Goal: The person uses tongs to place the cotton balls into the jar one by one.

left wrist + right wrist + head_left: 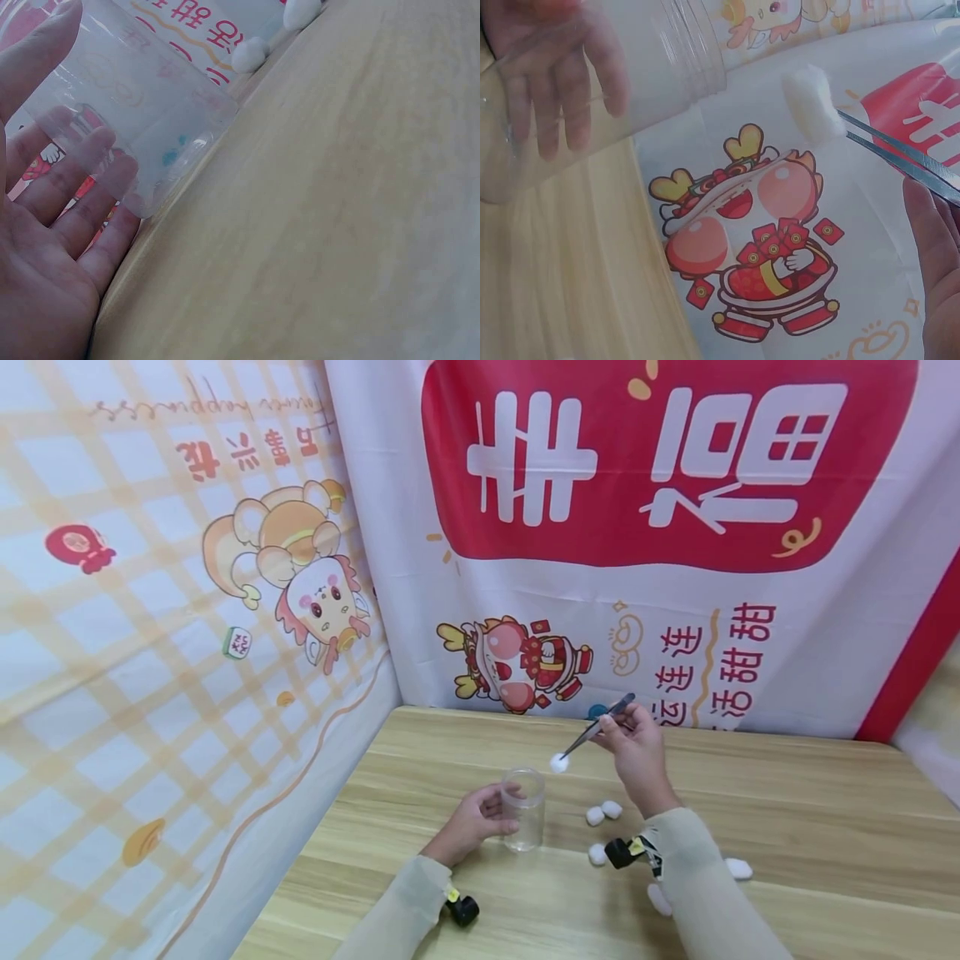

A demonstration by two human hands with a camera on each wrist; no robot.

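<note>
A clear, open-topped plastic jar (523, 818) stands upright on the wooden table. My left hand (474, 825) holds its side, thumb in front and fingers (75, 172) behind the clear wall. Raised to the right, my right hand (636, 752) pinches dark metal tweezers (597, 727). Between the tweezer tips is a white cotton ball (559, 763), up above the table and just right of the jar's rim. In the right wrist view, that cotton ball (812, 103) hangs apart from the jar's mouth (697, 49).
Several more cotton balls lie on the table (420, 752), among them a pair (603, 813) right of the jar and one (738, 868) beyond the right sleeve. A printed cloth (405, 635) rises behind the table's far edge; a checked one (150, 693) hangs on the left.
</note>
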